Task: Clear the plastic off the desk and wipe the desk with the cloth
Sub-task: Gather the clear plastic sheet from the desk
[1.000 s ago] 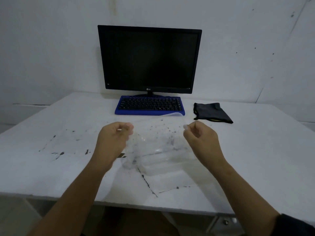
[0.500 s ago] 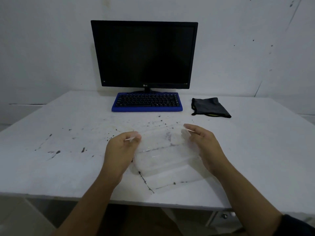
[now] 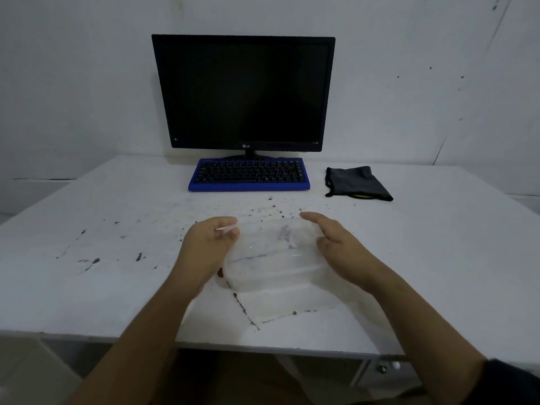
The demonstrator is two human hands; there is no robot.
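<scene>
Left hand (image 3: 209, 247) grip: thumb and fingertips pinched on the left edge of the clear plastic sheet (image 3: 273, 258). Right hand (image 3: 336, 247) grip: fingers curved loosely against the sheet's right edge, palm facing in; whether it actually clamps the film, can't tell. Both forearms bare, a dark sleeve edge at the right elbow.

Plastic: thin, transparent, glossy film, creased and folded into a rough rectangle, upper part lifted between the hands, lower part lying flat on the tabletop (image 3: 87, 287) near the front edge. Dark smudges show through it.

Tabletop: white, matte, scuffed, with black specks, chipped streaks and a thin dark crack line running toward the front edge. Cloth (image 3: 355, 182): dark grey, soft, folded flat with black trim, well apart from the hands at back right, just beside the keyboard (image 3: 249, 175). Keyboard: blue rectangular case, black keys, centred at the back. Black flat monitor (image 3: 244, 92), screen dark, stands behind it, "LG" on the lower bezel.

Room: plain white wall (image 3: 423, 68), spotted with small dark marks and hairline cracks. Dim light.
</scene>
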